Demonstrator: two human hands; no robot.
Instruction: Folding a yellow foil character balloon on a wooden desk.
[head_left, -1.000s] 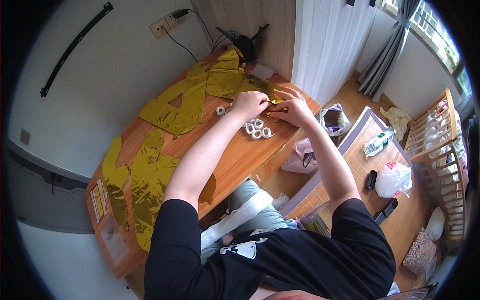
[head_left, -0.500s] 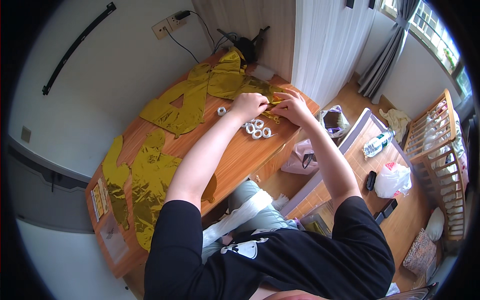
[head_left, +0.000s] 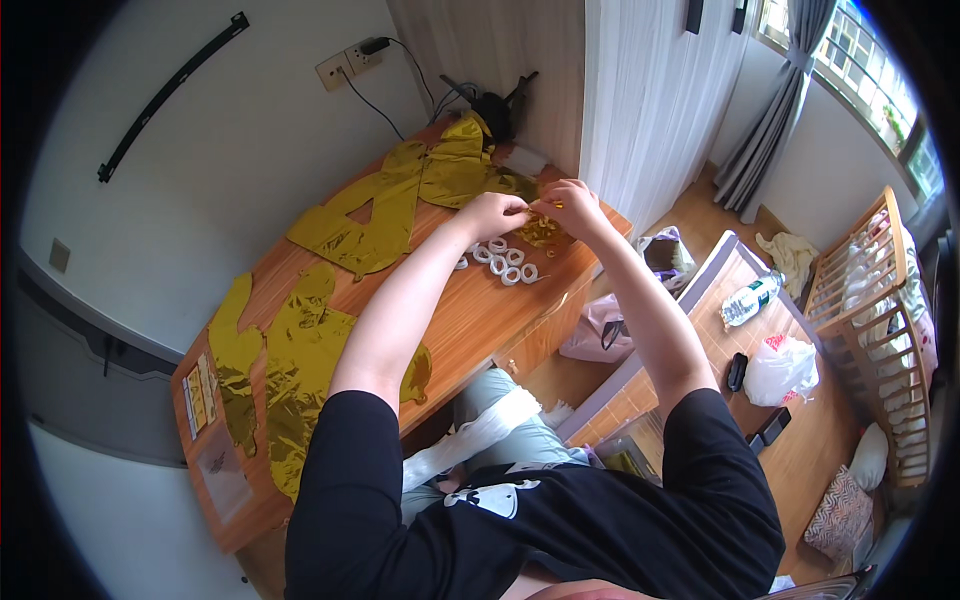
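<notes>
With fingertips of left hand and right hand pinched narrow, nearly meeting, apparently on crinkled gold foil at far right end of wooden desk, beside white ribbon rolls. Can't make out exact grip. Pinch lightly, work slowly to avoid tearing it.

foil: gold | rolls: white | desk: orange-brown, wood-grained | curtain: grey | shirt: black, white-printed

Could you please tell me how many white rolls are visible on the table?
7: one white roll beside the left forearm, six others clustered to its right on the table. More may be hidden behind the forearm.
</notes>
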